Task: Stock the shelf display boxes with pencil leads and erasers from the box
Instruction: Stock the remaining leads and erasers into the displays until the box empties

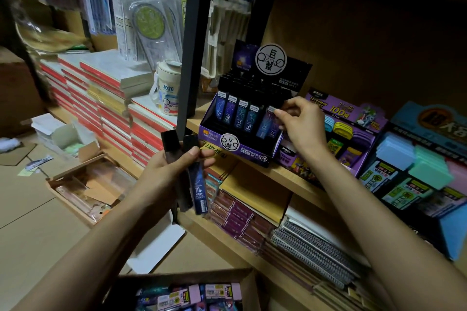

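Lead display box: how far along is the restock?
Done: the display box's back rows look full, with four cases in front. In hand: the right hand pinches a fifth case into the front row; the left hand holds spare cases. Left: the carton below holds many packs.

Inside a stationery shop, at its stock shelves: retail display boxes (237, 156) of pencil leads (242, 115) and erasers (429, 169) stand with printed fronts on a wooden shelf (285, 175), stacks of notebooks (111, 108) fill the neighbouring bay, and packaged rulers (149, 23) hang from hooks above. Spiral pads (318, 255) lie on the shelf below, while opened cardboard cartons (75, 167) sit on the floor.
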A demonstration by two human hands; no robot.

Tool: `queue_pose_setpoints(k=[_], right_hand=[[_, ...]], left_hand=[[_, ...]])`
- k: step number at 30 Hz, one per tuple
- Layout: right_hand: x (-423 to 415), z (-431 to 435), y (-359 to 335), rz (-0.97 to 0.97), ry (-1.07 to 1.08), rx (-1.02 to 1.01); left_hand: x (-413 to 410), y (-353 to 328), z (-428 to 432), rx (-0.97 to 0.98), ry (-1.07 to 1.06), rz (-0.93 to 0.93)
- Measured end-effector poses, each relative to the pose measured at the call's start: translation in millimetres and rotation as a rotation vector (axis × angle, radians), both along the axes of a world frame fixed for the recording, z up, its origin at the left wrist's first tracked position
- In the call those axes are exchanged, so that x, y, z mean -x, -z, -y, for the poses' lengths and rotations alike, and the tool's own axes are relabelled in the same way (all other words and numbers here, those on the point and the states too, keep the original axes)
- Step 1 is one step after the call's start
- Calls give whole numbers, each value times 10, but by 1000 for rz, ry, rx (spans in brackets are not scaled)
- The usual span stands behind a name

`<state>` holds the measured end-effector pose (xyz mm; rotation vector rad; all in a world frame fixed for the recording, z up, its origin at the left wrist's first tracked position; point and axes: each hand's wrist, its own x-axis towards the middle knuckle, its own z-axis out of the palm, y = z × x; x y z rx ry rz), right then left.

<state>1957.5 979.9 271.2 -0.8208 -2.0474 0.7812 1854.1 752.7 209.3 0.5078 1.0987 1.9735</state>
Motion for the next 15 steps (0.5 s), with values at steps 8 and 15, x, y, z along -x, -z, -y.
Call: queue_pose_setpoints(k=[8, 15], right_hand=[[128, 6, 67, 66, 43, 47], [-79, 363, 57, -45, 73, -83]], left_hand=[[-5, 26, -30, 10, 30, -39], [-52, 7, -14, 36, 21, -89]])
